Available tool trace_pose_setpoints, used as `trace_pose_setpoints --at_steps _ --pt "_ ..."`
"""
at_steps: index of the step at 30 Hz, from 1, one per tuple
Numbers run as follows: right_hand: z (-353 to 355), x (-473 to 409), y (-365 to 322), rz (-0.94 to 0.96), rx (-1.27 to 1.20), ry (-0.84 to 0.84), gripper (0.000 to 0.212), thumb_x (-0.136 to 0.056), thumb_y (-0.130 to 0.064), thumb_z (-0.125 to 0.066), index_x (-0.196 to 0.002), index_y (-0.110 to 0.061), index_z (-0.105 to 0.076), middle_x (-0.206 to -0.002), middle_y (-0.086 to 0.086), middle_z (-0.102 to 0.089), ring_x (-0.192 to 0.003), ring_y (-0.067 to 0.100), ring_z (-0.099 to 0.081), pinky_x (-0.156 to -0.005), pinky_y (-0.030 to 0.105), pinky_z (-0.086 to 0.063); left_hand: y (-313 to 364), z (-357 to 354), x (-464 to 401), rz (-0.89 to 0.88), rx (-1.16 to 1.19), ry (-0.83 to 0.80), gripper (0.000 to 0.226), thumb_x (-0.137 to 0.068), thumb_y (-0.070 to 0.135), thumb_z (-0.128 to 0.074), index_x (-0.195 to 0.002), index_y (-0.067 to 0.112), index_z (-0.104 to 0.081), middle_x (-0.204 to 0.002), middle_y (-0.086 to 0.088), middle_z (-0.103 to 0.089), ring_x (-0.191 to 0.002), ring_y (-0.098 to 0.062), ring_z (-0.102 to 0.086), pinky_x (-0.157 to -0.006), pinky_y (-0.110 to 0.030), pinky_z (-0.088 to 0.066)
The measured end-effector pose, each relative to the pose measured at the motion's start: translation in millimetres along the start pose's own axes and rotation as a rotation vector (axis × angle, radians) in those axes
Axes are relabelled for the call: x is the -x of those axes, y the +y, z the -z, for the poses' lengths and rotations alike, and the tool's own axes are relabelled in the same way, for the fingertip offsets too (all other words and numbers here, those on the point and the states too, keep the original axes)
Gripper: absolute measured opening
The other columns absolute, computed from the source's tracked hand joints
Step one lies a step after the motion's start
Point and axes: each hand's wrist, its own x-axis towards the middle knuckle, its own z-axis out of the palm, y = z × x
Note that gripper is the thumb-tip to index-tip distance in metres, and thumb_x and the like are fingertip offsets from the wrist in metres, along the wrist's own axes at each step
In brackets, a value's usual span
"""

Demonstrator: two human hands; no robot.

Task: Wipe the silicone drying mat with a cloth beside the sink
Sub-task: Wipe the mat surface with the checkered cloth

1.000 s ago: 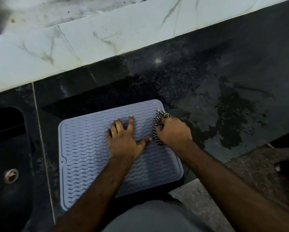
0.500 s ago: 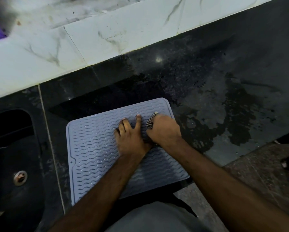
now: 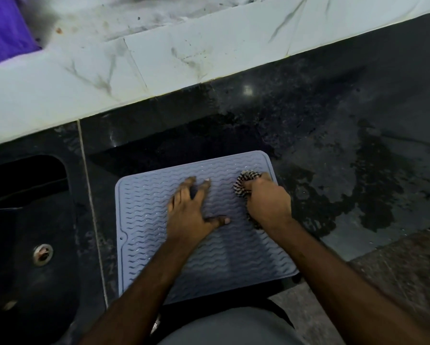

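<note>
The right hand [image 3: 268,201] has slid its bunched cloth [image 3: 245,184] toward the mat's [image 3: 146,220] far right corner; left hand [image 3: 190,212] presses flat; sink [image 3: 34,245] left, wet bench [image 3: 333,145] around

Dim light, glare spot on the wet counter [image 3: 248,90], blurred edges

Black stone counter [image 3: 333,125], wet in patches, with a small spot of light shining on it. Behind it, a white tile wall [image 3: 159,58] with grey streaks. Speckled grey floor [image 3: 395,275] down at the right. Something purple [image 3: 4,28] far up left.
</note>
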Motion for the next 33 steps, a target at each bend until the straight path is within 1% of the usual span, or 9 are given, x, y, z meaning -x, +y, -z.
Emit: trace_pose_setpoints --at_steps 5,8,12,15,20,23,25,28,33 --pt "-1 5 -16 0.013 0.133 0.011 0.035 -0.1 -0.012 -0.042 -0.129 -0.021 -0.059 -0.134 0.012 -0.042 -0.103 0.028 -0.06 -0.082 0.04 -0.053 -1 0 -4 0.021 0.009 -0.025 0.117 -0.061 0.095 -0.058 -0.158 0.045 -0.018 -0.166 0.0 -0.007 -0.15 -0.023 -0.013 -0.118 -0.05 -0.021" --pt "-3 12 -35 0.042 0.204 0.044 0.028 -0.098 -0.012 -0.049 -0.123 -0.017 -0.06 -0.127 0.01 -0.042 -0.102 0.026 -0.058 -0.079 0.038 -0.054 -3 -1 -3 0.003 -0.003 -0.013 0.118 -0.057 0.098 -0.046 -0.159 0.045 -0.017 -0.166 -0.002 -0.009 -0.151 -0.024 -0.015 -0.118 -0.049 -0.02" --pt "-9 24 -68 0.097 0.186 0.046 0.025 -0.094 -0.016 -0.06 -0.119 -0.014 -0.06 -0.124 0.009 -0.04 -0.097 0.023 -0.055 -0.07 0.035 -0.052 -4 -1 -4 0.015 -0.013 -0.026 0.111 -0.067 0.077 -0.068 -0.158 0.047 -0.011 -0.167 0.0 -0.003 -0.153 -0.023 -0.01 -0.121 -0.048 -0.014" --pt "-13 25 -80 0.123 0.18 0.071 0.022 -0.097 -0.014 -0.055 -0.117 -0.01 -0.06 -0.123 0.01 -0.04 -0.093 0.022 -0.054 -0.061 0.033 -0.046 -3 -1 -2 0.001 -0.025 -0.003 0.105 -0.075 0.069 -0.069 -0.159 0.043 -0.012 -0.168 -0.001 -0.003 -0.153 -0.023 -0.011 -0.121 -0.048 -0.015" --pt "-19 21 -58 0.173 0.05 0.081 0.029 -0.092 -0.021 -0.063 -0.12 -0.027 -0.062 -0.12 0.005 -0.037 -0.094 0.022 -0.054 -0.073 0.038 -0.054 -21 12 1 -0.05 0.106 -0.078 0.115 -0.067 0.082 -0.061 -0.161 0.039 -0.013 -0.17 0.005 -0.001 -0.156 -0.018 -0.004 -0.123 -0.048 -0.011" --pt "-20 15 -47 0.163 -0.069 0.061 0.041 -0.096 -0.017 -0.053 -0.13 -0.039 -0.057 -0.121 0.005 -0.039 -0.1 0.026 -0.057 -0.082 0.043 -0.055 -50 25 17 -0.027 0.068 0.058 0.11 -0.068 0.09 -0.058 -0.159 0.041 -0.022 -0.169 0.006 -0.004 -0.153 -0.017 -0.006 -0.121 -0.048 -0.015" --pt "-21 14 -47 0.142 -0.088 0.08 0.045 -0.096 -0.014 -0.052 -0.132 -0.04 -0.057 -0.12 0.006 -0.039 -0.1 0.028 -0.058 -0.082 0.043 -0.056 -63 29 26 0.056 0.084 0.076 0.112 -0.065 0.09 -0.06 -0.159 0.042 -0.022 -0.168 0.007 -0.006 -0.152 -0.018 -0.01 -0.12 -0.049 -0.018" --pt "-27 18 -51 0.144 -0.036 0.12 0.048 -0.095 -0.011 -0.052 -0.134 -0.039 -0.055 -0.12 0.006 -0.039 -0.098 0.027 -0.057 -0.077 0.041 -0.057 -69 25 32 0.08 0.032 0.004 0.12 -0.062 0.095 -0.055 -0.161 0.041 -0.012 -0.169 0.007 0.0 -0.154 -0.022 -0.007 -0.123 -0.051 -0.016" --pt "-20 16 -62 0.17 0.031 0.12 0.039 -0.098 -0.014 -0.049 -0.128 -0.036 -0.059 -0.119 0.005 -0.039 -0.097 0.026 -0.057 -0.073 0.041 -0.054 -72 21 29 0.097 0.059 0.0 0.122 -0.061 0.096 -0.055 -0.161 0.042 -0.012 -0.17 0.01 0.001 -0.155 -0.02 -0.005 -0.123 -0.051 -0.014"
